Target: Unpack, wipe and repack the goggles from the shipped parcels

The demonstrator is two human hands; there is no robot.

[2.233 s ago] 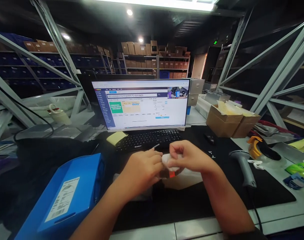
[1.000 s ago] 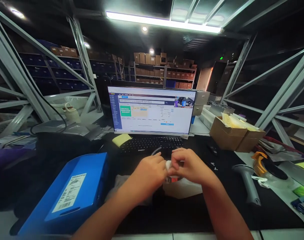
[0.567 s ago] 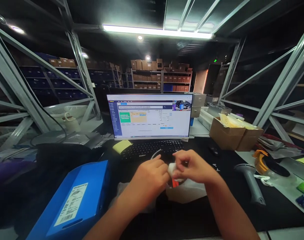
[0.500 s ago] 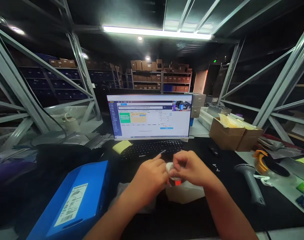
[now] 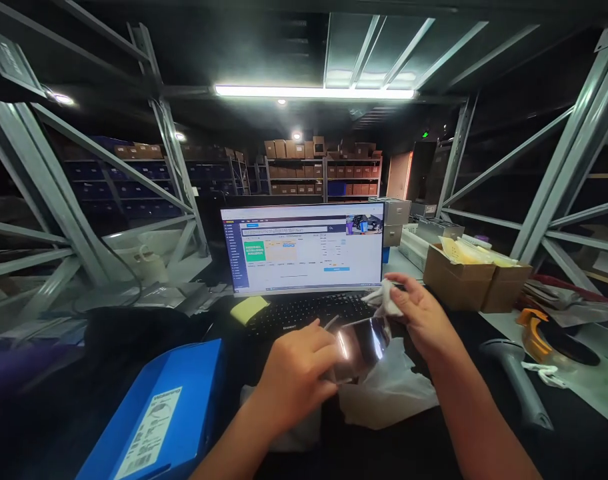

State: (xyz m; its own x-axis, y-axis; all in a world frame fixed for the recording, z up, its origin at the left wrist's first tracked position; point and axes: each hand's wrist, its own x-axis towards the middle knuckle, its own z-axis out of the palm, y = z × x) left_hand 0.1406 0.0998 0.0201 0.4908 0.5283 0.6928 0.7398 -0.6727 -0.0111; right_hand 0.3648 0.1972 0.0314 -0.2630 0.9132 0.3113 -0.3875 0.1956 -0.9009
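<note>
My left hand (image 5: 304,357) is closed on a shiny, dark flat panel (image 5: 361,350) with bright reflections, perhaps a screen or glass; its exact kind is unclear. A thin grey stick-like piece (image 5: 331,323) pokes out by the left fingers. Up and to the right, my right hand (image 5: 421,310) pinches a crumpled white cloth or tissue (image 5: 391,300) close to the panel's upper right corner. Below both hands lies a creased white sheet or bag (image 5: 384,393). Another pale translucent bag (image 5: 297,430) is partly hidden under my left forearm.
A blue box (image 5: 169,400) with a white label stands at the left. Behind the hands are a black keyboard (image 5: 304,310), a yellow pad (image 5: 249,310) and a monitor (image 5: 289,267). At the right are a grey barcode scanner (image 5: 521,387), an orange tape dispenser (image 5: 534,333) and cardboard boxes (image 5: 457,283).
The hands have moved apart; my right hand has gone up and right with the white cloth. The dark panel's shiny face now shows. The camera view has tipped upward slightly.
</note>
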